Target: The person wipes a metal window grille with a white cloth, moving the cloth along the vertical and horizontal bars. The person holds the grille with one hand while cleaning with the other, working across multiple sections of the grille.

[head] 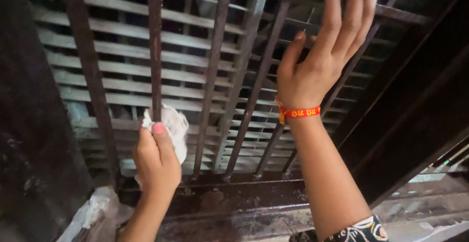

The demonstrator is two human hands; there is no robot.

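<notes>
- While the left hand clenches a white cloth against a rusty grille bar, wiping appears under way.
- Right hand lies released, flat on the grille.
- Neighbouring bars look grimy; most remains.

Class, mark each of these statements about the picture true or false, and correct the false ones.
1. The left hand presses a white cloth against a bar. True.
2. The right hand grips a brush. False: it holds nothing; its open fingers rest on the grille.
3. A red wristband sits on the right wrist. True.
4. The bars are bright yellow. False: they are dark and rusty brown.
5. Grey slats show behind the bars. True.
</notes>
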